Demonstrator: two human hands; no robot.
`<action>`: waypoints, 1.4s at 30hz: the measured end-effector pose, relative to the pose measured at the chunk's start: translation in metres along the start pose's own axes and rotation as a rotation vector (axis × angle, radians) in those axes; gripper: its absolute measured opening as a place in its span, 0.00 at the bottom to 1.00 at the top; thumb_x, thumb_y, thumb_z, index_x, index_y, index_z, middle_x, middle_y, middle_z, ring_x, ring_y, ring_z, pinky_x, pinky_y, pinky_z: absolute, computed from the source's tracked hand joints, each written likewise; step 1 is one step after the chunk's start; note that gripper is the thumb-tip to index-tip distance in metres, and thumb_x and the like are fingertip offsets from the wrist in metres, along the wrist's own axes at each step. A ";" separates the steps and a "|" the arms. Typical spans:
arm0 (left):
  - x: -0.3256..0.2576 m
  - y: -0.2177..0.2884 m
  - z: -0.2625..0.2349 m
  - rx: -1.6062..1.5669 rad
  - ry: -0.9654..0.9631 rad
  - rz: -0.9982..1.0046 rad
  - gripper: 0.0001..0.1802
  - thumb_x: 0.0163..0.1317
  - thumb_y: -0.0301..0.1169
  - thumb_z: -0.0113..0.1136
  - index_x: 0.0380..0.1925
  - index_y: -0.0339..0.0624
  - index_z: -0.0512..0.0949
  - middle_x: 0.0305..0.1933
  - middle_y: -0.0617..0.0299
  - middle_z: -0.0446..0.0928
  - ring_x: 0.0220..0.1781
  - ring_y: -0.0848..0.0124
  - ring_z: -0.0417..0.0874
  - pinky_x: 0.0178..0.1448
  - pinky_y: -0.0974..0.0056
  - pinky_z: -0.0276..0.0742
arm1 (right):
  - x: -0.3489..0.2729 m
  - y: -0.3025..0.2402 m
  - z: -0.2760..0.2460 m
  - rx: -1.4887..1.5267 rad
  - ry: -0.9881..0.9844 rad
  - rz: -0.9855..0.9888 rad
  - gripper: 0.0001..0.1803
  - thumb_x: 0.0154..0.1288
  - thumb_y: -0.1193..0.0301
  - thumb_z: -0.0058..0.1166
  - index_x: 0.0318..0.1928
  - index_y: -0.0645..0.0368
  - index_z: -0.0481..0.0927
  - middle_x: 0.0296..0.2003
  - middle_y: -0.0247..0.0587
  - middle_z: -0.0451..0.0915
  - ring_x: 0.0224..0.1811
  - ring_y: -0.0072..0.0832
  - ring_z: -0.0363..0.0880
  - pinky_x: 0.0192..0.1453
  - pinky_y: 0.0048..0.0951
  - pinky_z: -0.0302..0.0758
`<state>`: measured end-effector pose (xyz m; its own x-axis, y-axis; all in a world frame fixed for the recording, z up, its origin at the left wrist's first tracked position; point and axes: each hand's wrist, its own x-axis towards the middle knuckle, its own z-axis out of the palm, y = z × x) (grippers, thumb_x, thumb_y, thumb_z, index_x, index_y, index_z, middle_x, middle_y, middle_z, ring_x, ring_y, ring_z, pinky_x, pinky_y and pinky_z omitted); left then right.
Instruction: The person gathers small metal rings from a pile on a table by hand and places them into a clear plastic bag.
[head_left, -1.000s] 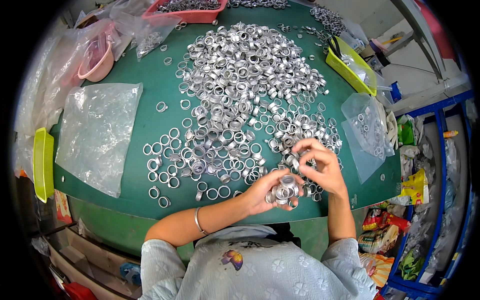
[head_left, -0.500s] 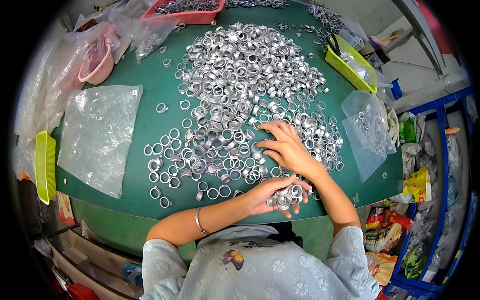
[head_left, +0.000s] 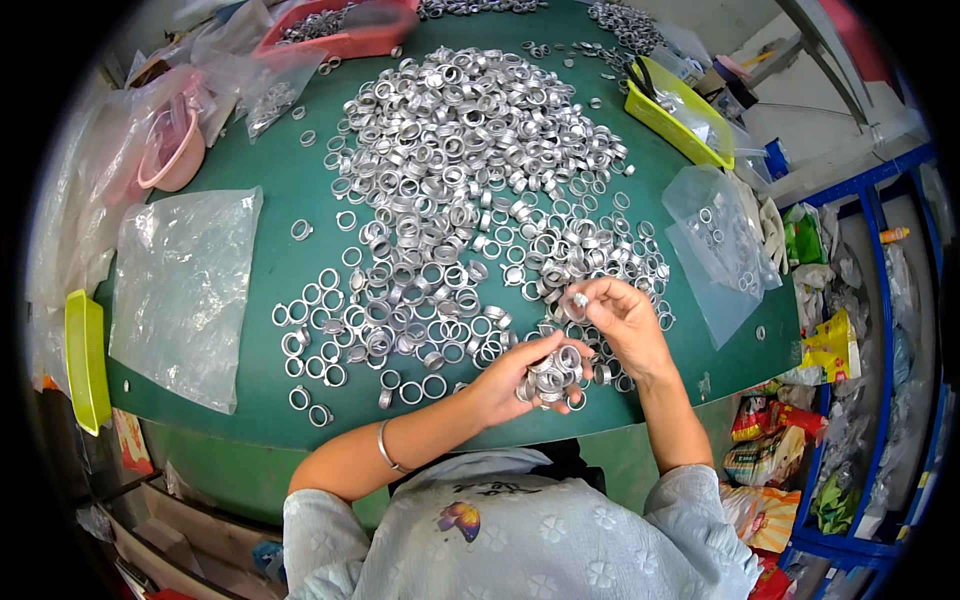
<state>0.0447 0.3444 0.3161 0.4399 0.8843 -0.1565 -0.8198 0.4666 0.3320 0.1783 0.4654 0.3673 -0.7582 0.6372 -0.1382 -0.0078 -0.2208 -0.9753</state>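
The hands were near each other but apart, both over the near edge of the desk (head_left: 285, 175), right of the middle. The left hand (head_left: 508, 378) was turned palm up, its fingers curled round a handful (head_left: 552, 376) of silvery metal rings. The right hand (head_left: 628, 325), just right of it and a little farther, had thumb and fingers pinched on a small silvery piece (head_left: 579, 301), too blurred to tell its exact shape.

The main pile (head_left: 470, 130) of rings stood heaped on the far middle of the desk. Looser rings spread from it toward the near side in two arms, one to the left and one to the right, the right one reaching up to the right hand. A few single rings lay apart, left of the pile.

On the left of the desk a clear bag (head_left: 185, 300) lay flat, with a green tray (head_left: 87, 365) beyond its left side and a pink bowl (head_left: 180, 170) farther back. At the far left a pink basin (head_left: 350, 45) held more metal parts. On the right a second bag (head_left: 725, 260) had a few rings in it, and a yellow-green basket (head_left: 672, 120) stood beyond.
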 end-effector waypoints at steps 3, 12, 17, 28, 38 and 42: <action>0.000 0.000 -0.002 -0.007 0.033 0.027 0.27 0.70 0.52 0.35 0.49 0.43 0.72 0.43 0.54 0.76 0.38 0.65 0.80 0.34 0.63 0.78 | -0.008 -0.004 0.004 0.039 -0.031 -0.036 0.16 0.57 0.67 0.63 0.42 0.62 0.75 0.44 0.41 0.78 0.48 0.27 0.75 0.55 0.31 0.70; -0.003 -0.005 -0.006 0.075 0.085 0.100 0.26 0.67 0.54 0.42 0.48 0.43 0.71 0.43 0.56 0.76 0.39 0.63 0.80 0.39 0.60 0.80 | -0.032 -0.006 0.023 -0.633 -0.069 -0.325 0.17 0.53 0.72 0.62 0.44 0.65 0.78 0.45 0.42 0.77 0.47 0.30 0.73 0.51 0.32 0.70; 0.000 0.000 -0.002 0.058 0.094 0.116 0.17 0.65 0.44 0.50 0.42 0.41 0.73 0.41 0.54 0.75 0.34 0.66 0.77 0.32 0.64 0.78 | -0.037 0.022 0.006 -0.324 0.335 -0.407 0.10 0.61 0.74 0.53 0.43 0.62 0.78 0.45 0.41 0.77 0.47 0.28 0.74 0.50 0.27 0.69; 0.011 0.017 0.021 -0.031 0.325 0.094 0.15 0.61 0.45 0.55 0.40 0.47 0.75 0.40 0.52 0.73 0.30 0.65 0.73 0.29 0.65 0.77 | -0.027 -0.022 -0.100 -1.148 1.162 -0.607 0.27 0.49 0.74 0.61 0.52 0.60 0.70 0.59 0.53 0.59 0.62 0.50 0.56 0.65 0.45 0.56; 0.175 0.045 0.092 0.311 0.426 -0.061 0.15 0.60 0.39 0.59 0.41 0.42 0.77 0.38 0.53 0.79 0.37 0.65 0.81 0.35 0.64 0.82 | -0.003 -0.021 -0.176 -1.056 1.249 -0.749 0.08 0.57 0.72 0.54 0.23 0.60 0.77 0.22 0.42 0.76 0.29 0.39 0.75 0.40 0.38 0.64; 0.285 0.057 0.115 0.285 0.426 0.114 0.15 0.64 0.42 0.53 0.39 0.42 0.74 0.36 0.55 0.77 0.39 0.63 0.80 0.37 0.60 0.82 | -0.008 -0.032 -0.178 -0.998 1.271 -0.902 0.07 0.56 0.74 0.55 0.22 0.60 0.76 0.21 0.41 0.76 0.27 0.38 0.74 0.38 0.37 0.64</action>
<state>0.1653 0.6205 0.3971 0.1168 0.8857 -0.4493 -0.6955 0.3959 0.5996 0.3005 0.5983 0.3687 0.1474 0.5081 0.8486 0.6169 0.6234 -0.4804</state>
